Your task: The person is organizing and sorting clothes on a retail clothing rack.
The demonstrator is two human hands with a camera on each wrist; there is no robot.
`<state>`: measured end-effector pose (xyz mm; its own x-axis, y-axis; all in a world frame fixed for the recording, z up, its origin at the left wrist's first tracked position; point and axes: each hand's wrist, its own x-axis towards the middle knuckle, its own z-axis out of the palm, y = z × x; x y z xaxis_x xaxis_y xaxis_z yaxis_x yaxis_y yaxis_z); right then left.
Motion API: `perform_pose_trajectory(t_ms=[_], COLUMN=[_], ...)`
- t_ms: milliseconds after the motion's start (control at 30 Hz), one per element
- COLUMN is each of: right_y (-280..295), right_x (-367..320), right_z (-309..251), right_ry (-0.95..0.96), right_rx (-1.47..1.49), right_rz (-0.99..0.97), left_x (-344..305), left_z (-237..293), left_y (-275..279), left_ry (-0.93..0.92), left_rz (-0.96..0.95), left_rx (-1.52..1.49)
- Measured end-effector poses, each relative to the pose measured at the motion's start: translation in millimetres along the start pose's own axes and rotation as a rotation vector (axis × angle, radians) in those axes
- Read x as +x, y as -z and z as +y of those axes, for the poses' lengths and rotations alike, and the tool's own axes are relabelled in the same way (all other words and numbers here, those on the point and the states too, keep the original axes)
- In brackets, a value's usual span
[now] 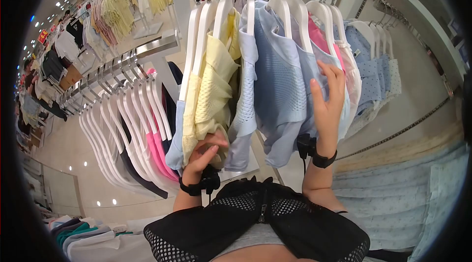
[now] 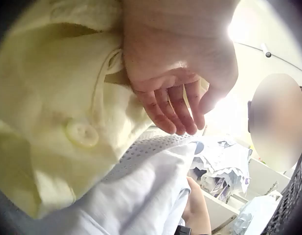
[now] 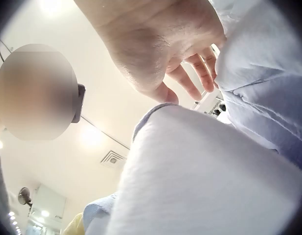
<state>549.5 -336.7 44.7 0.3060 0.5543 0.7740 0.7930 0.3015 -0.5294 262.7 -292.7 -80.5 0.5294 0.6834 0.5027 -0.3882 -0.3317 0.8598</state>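
My left hand is at the lower part of a pale yellow shirt hanging on the rack. In the left wrist view the fingers of that left hand hang loosely, the back edge of the hand against the yellow cloth near a button. Light blue shirts with perforated panels hang between my two hands. Raised on the right, my right hand rests its loosely bent fingers beside a blue garment near the pink one. In the right wrist view, pale cloth lies close below the right hand.
White hangers carry the garments from a metal rail. A lower rail at left holds black, pink and white clothes. Dotted blue garments hang at far right. Folded clothes lie at bottom left.
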Motion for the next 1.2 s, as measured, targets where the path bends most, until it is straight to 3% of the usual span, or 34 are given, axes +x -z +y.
perform_pose_trajectory(t_ms=[33, 167, 300, 433, 567, 667, 767, 900, 1100, 1200], right_y=[-3, -19, -29, -17, -6, -13, -16, -2, 8, 48], right_x=[-1, -13, -20, -20, -21, -27, -27, -19, -19, -13], right_z=[2, 2, -14, -3, 16, 20, 18, 28, 39, 31], right_ry=[-0.001, 0.089, 0.104, 0.019, 0.017, 0.018, 0.088, 0.106, 0.155, 0.17], right_rx=[-0.002, -0.101, 0.022, 0.057, 0.056, 0.151, 0.208, 0.223, 0.208, 0.185], right_rz=[0.001, -0.172, -0.32, -0.259, -0.296, -0.333, -0.423, -0.455, -0.453, -0.468], left_x=[2, 21, 34, 40, 51, 68, 86, 101, 133, 141], left_z=[0, 0, 1, 3, 2, 12, 13, 10, 14, 11], left_y=[-2, -17, -27, -36, -47, -61, -76, -94, -129, -140], left_ry=[-0.024, -0.042, -0.04, -0.012, -0.139, -0.323, -0.312, -0.203, -0.21, -0.272], left_rz=[0.075, 0.023, -0.042, -0.037, 0.022, 0.026, 0.078, 0.178, 0.163, 0.223], left_rx=[0.056, 0.151, 0.192, 0.164, 0.188, 0.471, 0.658, 0.615, 0.734, 0.775])
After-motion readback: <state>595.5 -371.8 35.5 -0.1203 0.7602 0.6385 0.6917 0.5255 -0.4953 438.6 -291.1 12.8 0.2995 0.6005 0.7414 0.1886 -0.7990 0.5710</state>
